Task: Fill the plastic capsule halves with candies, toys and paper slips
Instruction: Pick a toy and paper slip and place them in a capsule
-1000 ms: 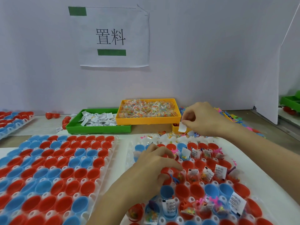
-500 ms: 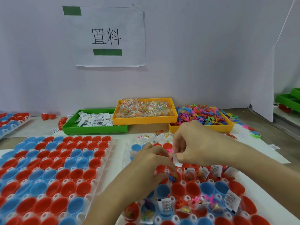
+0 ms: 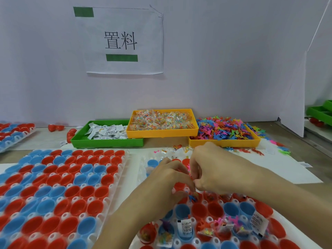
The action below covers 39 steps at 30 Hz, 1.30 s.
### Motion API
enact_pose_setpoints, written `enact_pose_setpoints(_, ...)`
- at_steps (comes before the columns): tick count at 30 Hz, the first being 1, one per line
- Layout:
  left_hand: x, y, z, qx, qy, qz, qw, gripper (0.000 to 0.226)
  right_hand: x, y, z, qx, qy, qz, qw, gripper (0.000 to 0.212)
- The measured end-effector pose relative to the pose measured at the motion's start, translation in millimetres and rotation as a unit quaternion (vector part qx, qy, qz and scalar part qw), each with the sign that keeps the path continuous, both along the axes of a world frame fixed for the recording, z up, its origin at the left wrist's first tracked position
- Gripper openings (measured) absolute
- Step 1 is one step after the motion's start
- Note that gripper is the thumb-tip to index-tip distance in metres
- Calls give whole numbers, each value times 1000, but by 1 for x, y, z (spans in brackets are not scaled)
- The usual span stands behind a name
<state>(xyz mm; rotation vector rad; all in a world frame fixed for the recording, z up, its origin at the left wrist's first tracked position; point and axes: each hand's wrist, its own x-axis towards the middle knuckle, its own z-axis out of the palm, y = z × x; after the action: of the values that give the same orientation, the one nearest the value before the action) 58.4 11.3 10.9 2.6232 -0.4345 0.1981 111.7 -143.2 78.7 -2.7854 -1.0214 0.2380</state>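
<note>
Right hand (image 3: 213,169), back from the bins with its paper slip now hidden, fingers curled, meets left hand (image 3: 168,180) over a red capsule half (image 3: 179,186) beneath it: insertion likely underway.

Both hands, left hand (image 3: 167,178) and right hand (image 3: 213,169), curled over capsule tray (image 3: 204,211).

2 hands: left hand (image 3: 168,178), right hand (image 3: 213,169); 3 supply bins at back: 1 green bin (image 3: 106,141) w/ paper slips, 2 yellow, candy bin (image 3: 161,133) & toy bin (image 3: 224,141); 3 white capsule racks: big left rack (image 3: 115,178), rack under hands (image 3: 203,239), partial far-left rack (image 3: 21,135); 1 wall sign (image 3: 124,40) w/ 2 green bars; capsule halves, candies, toys, slips too many to count.
</note>
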Motion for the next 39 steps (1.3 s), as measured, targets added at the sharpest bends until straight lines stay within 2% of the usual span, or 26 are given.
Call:
enact_pose_setpoints(10, 0, 1, -1, -6, -7, 0, 1000, 14, 6, -4, 0, 20, 59, -20, 998, 2)
enact_pose_setpoints(17, 0, 0, 0, -12, -1, 3, 1000, 16, 7, -3, -1, 10, 69, -18, 997, 9)
enact_pose_setpoints(25, 0, 3, 4, -41, -17, -1, 999, 17, 5, -2, -7, -28, 55, -10, 998, 15)
enact_pose_setpoints(29, 0, 6, 6, -27, -19, 18, 999, 11, 4, -1, -6, -41, 46, -7, 998, 11)
enact_pose_setpoints(39, -1, 9, 7, 5, 0, 19, 1000, 14, -1, 4, 2, -42, 7, -12, 999, 12)
